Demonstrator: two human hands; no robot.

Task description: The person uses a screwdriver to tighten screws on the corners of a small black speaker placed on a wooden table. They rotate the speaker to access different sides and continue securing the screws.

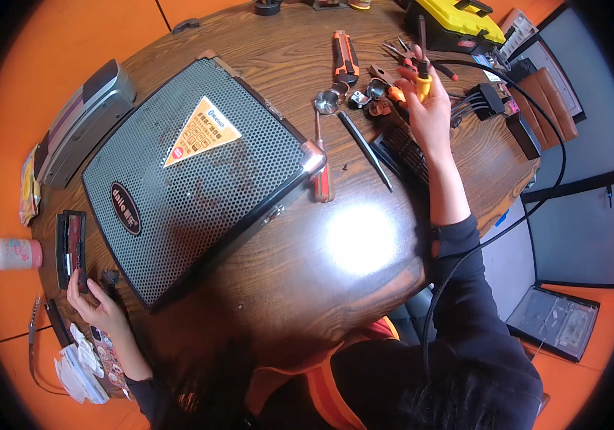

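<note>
Speaker box (199, 172) is lying grille-up across the left and centre of the frame. Grille is sitting in its frame, so the front isn't off. A silver corner cap (313, 158) is sitting on the right-hand corner; shiny loose metal pieces (327, 102) are lying top centre and looking like similar caps, so some fittings are probably off. State at the other corners: not clear. Progress estimate: partway, with the interior not showing.

Right hand (430, 111), upper right, is gripping a yellow-handled screwdriver (424, 80), blade pointing up, well apart from the speaker; no screw is being driven. Left hand (103, 313), lower left, is reaching its fingers to the near end of a dark narrow tray (70, 251); can't tell whether it's pinching it or only resting there.

Brown wood-grain table (285, 279) is throwing a bright glare spot centre right. Red-handled screwdriver (323, 185) is lying by the capped corner, utility knife (345, 57) above it. Yellow-and-black toolbox (457, 32) is standing upper right, grey device (88, 122) upper left, pink cup (17, 253) far left. Orange floor (2, 179) is showing around the table; black cable (563, 154) is looping down the right.
</note>
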